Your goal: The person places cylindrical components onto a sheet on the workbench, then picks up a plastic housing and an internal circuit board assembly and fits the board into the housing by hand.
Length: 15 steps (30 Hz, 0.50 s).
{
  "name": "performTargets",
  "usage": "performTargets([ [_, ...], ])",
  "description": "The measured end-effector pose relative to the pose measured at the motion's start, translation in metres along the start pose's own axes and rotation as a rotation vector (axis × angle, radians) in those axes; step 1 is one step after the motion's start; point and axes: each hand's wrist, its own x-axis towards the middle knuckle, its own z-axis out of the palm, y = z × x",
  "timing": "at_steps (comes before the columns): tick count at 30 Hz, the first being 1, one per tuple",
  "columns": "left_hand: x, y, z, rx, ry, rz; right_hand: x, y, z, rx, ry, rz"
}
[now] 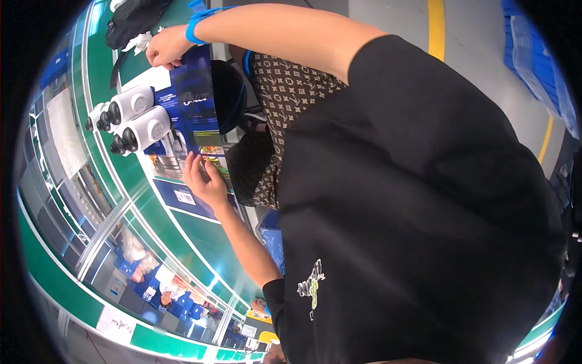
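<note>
A dark blue printed carton (197,100) lies on a green worktop, with a picture of an appliance on its side. My left hand (205,182) rests on the carton's lower end in the picture, fingers stretched and apart. At the carton's upper end is my right hand (168,48), with a blue band (195,27) at the wrist and fingers curled; what they grip is hidden. Crumpled white material (139,42) sits next to it. Beside the carton are white appliance bodies (142,128) with black knob-like ends (124,142).
A black bag-like bundle (130,21) sits on the green worktop (224,242) beyond my right hand. Another blue panel with a white label (183,196) adjoins the carton. Metal rails (106,233) run along the worktop. People work in the background.
</note>
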Motion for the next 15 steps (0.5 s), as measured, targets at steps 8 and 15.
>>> performTargets([
  [8, -0.002, -0.002, -0.005, -0.029, -0.027, -0.032, -0.008, 0.0, 0.006, 0.019, 0.156, -0.036],
  [15, 0.006, -0.006, -0.006, -0.061, -0.03, -0.019, -0.003, 0.01, 0.003, -0.275, 0.317, -0.175],
])
